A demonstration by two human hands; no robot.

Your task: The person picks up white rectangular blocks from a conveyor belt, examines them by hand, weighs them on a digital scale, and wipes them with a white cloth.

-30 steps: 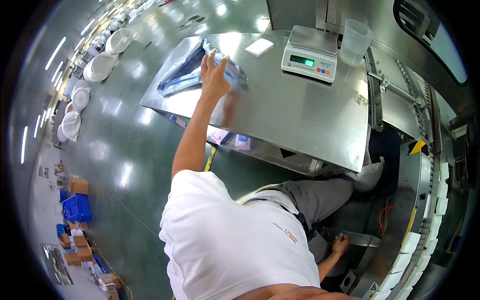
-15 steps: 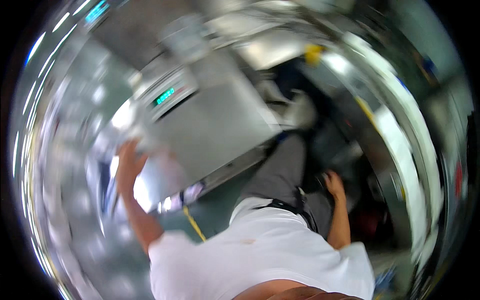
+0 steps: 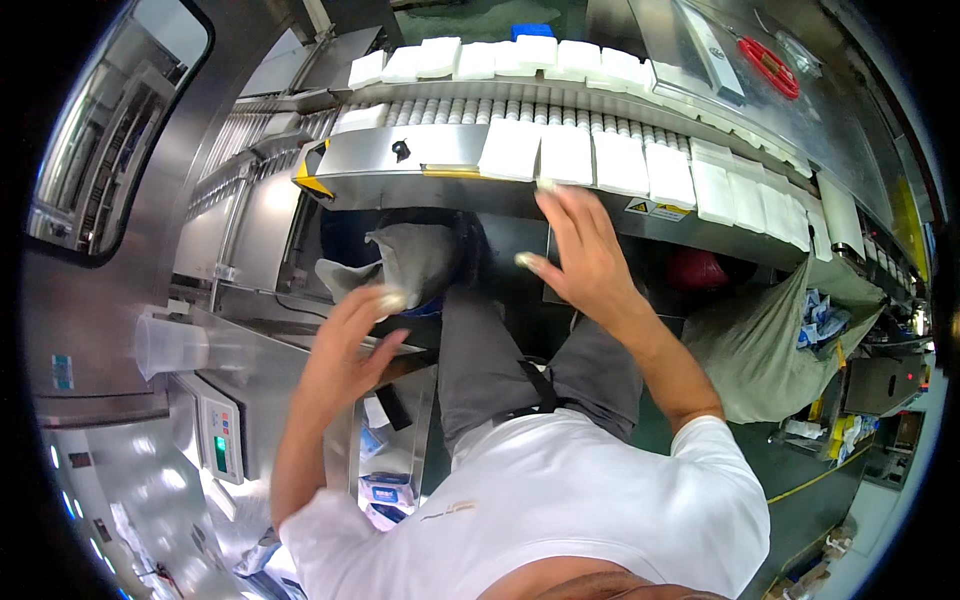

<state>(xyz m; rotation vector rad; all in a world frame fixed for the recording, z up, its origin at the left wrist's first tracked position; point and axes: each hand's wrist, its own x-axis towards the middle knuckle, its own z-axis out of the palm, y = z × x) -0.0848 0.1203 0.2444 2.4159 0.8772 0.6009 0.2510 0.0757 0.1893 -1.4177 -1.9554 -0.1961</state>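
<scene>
Right hand [image 3: 585, 255] spread open, empty, reaching at white soft packs [image 3: 565, 155] on roller conveyor [image 3: 480, 110]; likely light, squashy, grab by short sides; left hand [image 3: 345, 345] open, empty.

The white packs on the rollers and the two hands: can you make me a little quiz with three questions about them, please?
1. True or false: the right hand is clutching one of the white packs.
2. Which hand is nearer the roller conveyor? A) left hand B) right hand
3. Fill in: the clear plastic cup stands just above the weighing ____ in the picture.

Key
1. False; it is open with fingers spread, just below the packs.
2. B
3. scale
</scene>
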